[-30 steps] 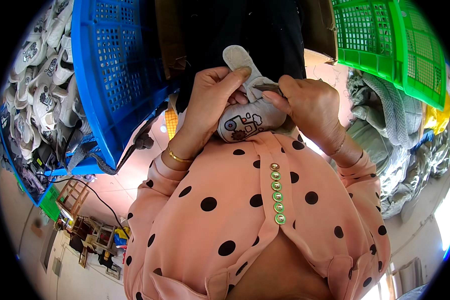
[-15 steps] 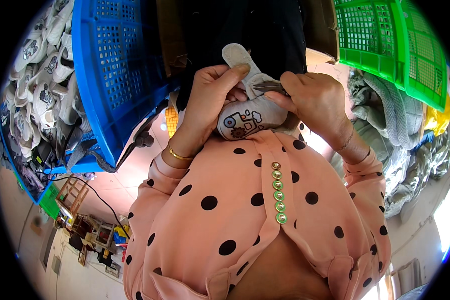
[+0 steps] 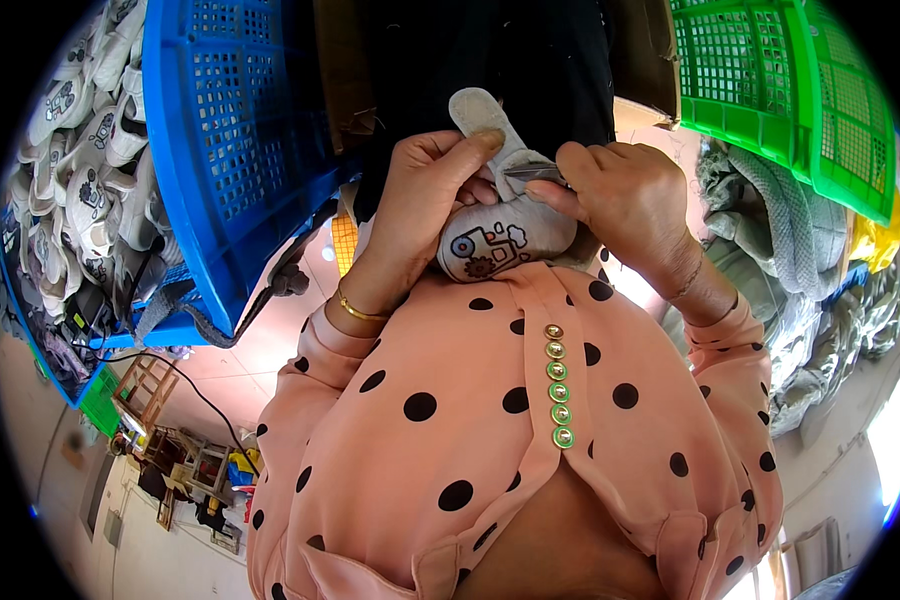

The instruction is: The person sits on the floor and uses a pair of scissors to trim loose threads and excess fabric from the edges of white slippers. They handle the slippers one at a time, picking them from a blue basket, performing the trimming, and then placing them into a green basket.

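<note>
A small pale grey fabric shoe point(image 3: 530, 232) rests in my lap against my shirt, a cartoon vehicle printed on its toe. My left hand point(image 3: 420, 195) is closed on it, the thumb pressing its long flap point(image 3: 478, 108), which points away from me. My right hand point(image 3: 630, 195) grips a small pair of metal snips point(image 3: 532, 172). Their blades point left and touch the fabric at the shoe's opening, next to my left fingertips. The handles are mostly hidden inside my right fist.
Left of my lap stands a blue plastic crate point(image 3: 185, 130), with a heap of similar printed shoes point(image 3: 95, 190) beyond it. Green crates point(image 3: 750, 90) stand at the far right, above piles of grey fabric pieces point(image 3: 780, 215). Cardboard point(image 3: 645, 60) edges my legs.
The snips' blades look slightly more spread, and my right hand has shifted a little to the left. My left hand keeps its hold on the shoe, which has barely moved.
</note>
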`<action>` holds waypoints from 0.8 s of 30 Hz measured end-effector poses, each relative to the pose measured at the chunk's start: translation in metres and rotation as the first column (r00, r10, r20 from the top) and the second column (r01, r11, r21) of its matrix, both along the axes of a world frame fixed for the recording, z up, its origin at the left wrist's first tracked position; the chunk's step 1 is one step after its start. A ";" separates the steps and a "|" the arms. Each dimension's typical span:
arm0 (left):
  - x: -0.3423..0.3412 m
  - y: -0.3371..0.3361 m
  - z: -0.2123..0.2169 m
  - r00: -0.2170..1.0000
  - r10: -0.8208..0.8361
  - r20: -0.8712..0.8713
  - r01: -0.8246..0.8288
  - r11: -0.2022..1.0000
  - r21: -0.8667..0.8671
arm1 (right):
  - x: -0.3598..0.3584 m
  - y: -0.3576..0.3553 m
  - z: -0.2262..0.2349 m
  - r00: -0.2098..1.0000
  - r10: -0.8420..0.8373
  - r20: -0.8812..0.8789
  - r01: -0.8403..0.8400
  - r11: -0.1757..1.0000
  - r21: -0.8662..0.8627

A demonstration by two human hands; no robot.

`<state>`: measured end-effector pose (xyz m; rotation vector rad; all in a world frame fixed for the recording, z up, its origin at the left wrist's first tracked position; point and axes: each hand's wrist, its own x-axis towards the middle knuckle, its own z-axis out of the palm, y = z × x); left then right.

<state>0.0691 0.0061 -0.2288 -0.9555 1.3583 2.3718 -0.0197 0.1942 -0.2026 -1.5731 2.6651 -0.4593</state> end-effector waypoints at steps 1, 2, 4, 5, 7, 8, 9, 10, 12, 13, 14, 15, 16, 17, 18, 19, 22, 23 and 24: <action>-0.001 0.000 0.001 1.000 -0.002 0.001 0.002 1.000 0.007 | 0.000 0.000 -0.001 1.000 0.004 -0.027 -0.003 1.000 0.012; -0.001 0.000 0.001 1.000 -0.004 0.001 0.004 1.000 0.014 | -0.001 0.000 -0.002 0.999 0.008 -0.053 -0.007 1.000 0.023; 0.000 0.000 -0.001 1.000 -0.013 -0.002 0.013 1.000 0.007 | -0.004 0.002 -0.006 0.998 -0.039 0.039 0.039 0.999 0.011; 0.001 -0.001 -0.002 1.000 -0.018 -0.003 0.018 1.000 0.003 | -0.006 0.006 -0.010 0.983 -0.088 0.159 0.090 0.996 -0.007; 0.001 -0.002 -0.004 1.000 -0.009 0.002 0.009 1.000 0.008 | -0.009 0.006 -0.009 0.923 -0.153 0.352 0.185 0.981 -0.058; 0.001 -0.002 -0.005 1.000 -0.005 0.005 0.005 1.000 0.010 | -0.012 0.005 -0.004 0.890 -0.170 0.424 0.230 0.969 -0.093; 0.001 -0.002 -0.005 1.000 -0.014 -0.003 0.014 1.000 0.015 | -0.013 0.003 0.000 0.850 -0.182 0.494 0.276 0.953 -0.123; 0.001 -0.003 -0.005 1.000 -0.024 -0.011 0.024 0.999 0.021 | -0.012 0.000 0.003 0.882 -0.121 0.455 0.216 0.962 -0.164; -0.001 -0.002 -0.001 0.999 -0.030 -0.031 0.032 0.998 0.050 | -0.006 -0.010 0.007 0.931 0.002 0.365 0.091 0.967 -0.237; -0.003 0.000 0.003 0.999 -0.026 -0.043 0.029 0.997 0.074 | -0.007 -0.013 0.004 0.954 0.085 0.289 -0.003 0.962 -0.272; -0.004 0.001 0.005 0.998 -0.022 -0.055 0.027 0.995 0.097 | -0.008 -0.015 0.002 0.960 0.132 0.245 -0.063 0.961 -0.269; -0.004 0.001 0.003 0.998 -0.023 -0.060 0.030 0.993 0.113 | -0.008 -0.018 -0.001 0.963 0.180 0.201 -0.123 0.956 -0.265; -0.004 0.002 0.000 0.998 -0.024 -0.065 0.032 0.991 0.129 | -0.009 -0.020 -0.004 0.961 0.228 0.158 -0.183 0.949 -0.258; -0.003 0.002 -0.003 0.997 -0.025 -0.069 0.034 0.989 0.144 | -0.011 -0.020 -0.009 0.954 0.281 0.108 -0.246 0.935 -0.255; -0.003 0.002 -0.004 0.997 -0.032 -0.071 0.041 0.991 0.123 | -0.017 -0.019 -0.013 0.968 0.227 0.107 -0.200 0.955 -0.221; -0.002 0.001 -0.005 0.996 -0.042 -0.074 0.049 0.993 0.105 | -0.025 -0.015 -0.017 0.980 0.171 0.104 -0.150 0.972 -0.183; 0.000 -0.002 -0.003 0.994 -0.069 -0.081 0.073 0.996 0.054 | -0.060 0.001 -0.031 0.913 -0.378 -0.154 0.397 0.911 0.112; 0.000 -0.003 -0.002 0.993 -0.077 -0.084 0.081 0.996 0.037 | -0.070 0.012 -0.037 0.904 -0.421 -0.072 0.419 0.907 -0.041; -0.002 -0.002 0.000 0.994 -0.066 -0.084 0.071 0.996 0.053 | -0.077 0.018 -0.041 0.895 -0.446 0.018 0.441 0.877 -0.190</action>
